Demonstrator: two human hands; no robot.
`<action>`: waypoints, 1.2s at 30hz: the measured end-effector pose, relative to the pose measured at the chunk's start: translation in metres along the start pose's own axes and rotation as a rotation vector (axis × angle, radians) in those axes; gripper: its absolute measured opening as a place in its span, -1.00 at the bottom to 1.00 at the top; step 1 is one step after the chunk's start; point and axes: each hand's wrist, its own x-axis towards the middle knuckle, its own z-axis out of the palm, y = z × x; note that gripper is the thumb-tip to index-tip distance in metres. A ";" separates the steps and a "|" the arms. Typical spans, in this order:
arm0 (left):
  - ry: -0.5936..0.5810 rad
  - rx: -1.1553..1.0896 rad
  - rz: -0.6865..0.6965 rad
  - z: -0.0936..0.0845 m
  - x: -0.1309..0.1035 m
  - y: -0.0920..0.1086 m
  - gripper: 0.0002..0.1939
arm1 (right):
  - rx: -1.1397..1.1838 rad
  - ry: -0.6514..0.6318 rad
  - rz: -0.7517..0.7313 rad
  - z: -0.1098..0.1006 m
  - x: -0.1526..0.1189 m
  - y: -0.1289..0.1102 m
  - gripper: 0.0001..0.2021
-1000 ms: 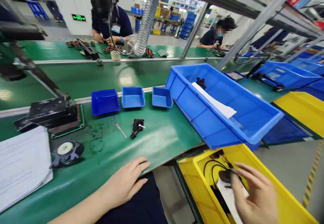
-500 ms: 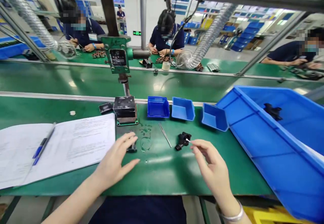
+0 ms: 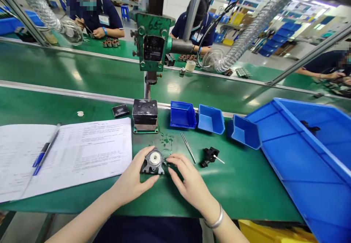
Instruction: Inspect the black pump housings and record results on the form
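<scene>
A black housing part (image 3: 149,168) with a round white centre lies flat on the green bench in front of me. My left hand (image 3: 133,177) curves around its left side, fingertips by the upper edge and thumb by the lower edge; whether they touch it I cannot tell. My right hand (image 3: 189,180), fingers bent and apart, is close to the part's right side and holds nothing. Further right lies a black fitting (image 3: 210,156), a thin white stick (image 3: 219,159) poking out of it. A slim metal rod (image 3: 188,148) rests between this fitting and the housing part.
A green press (image 3: 154,41) with a dark block (image 3: 144,112) stands behind my hands. Open papers (image 3: 95,151) with pens lie left. Small blue trays (image 3: 183,115) line the back, and a large blue bin (image 3: 296,151) stands right. Co-workers sit across the bench.
My right hand has let go of the white stick, leaving it in the black fitting, and moved left to the housing part. My left hand is now around that part's side, uncovering it.
</scene>
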 end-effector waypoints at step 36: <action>0.041 -0.453 -0.180 0.003 0.022 0.009 -0.51 | -0.144 -0.008 -0.057 0.016 0.008 -0.001 -0.60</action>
